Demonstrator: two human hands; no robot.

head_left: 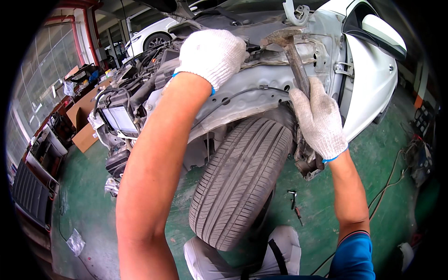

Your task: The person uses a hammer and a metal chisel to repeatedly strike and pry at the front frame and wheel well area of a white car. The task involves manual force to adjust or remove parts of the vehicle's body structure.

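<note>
My right hand [319,119], in a white knit glove, grips the handle of a worn hammer [297,67]. The hammer points upward, its rusty head in front of the rear end of the car's bare inner fender panel [252,103]. Curled into a fist, my gloved left hand [212,56] is over the upper edge of that panel, nearer the engine bay. Its fingers face away, so whatever they hold is hidden. Below the panel a black tyre [242,182] stands turned at an angle, close to my legs.
The white car door [373,79] with its mirror stands to the right. Small tools [294,203] lie on the green floor beside the tyre. Cables [389,186] trail at the right. A cardboard box [84,133] and a plastic bag [75,242] are at the left.
</note>
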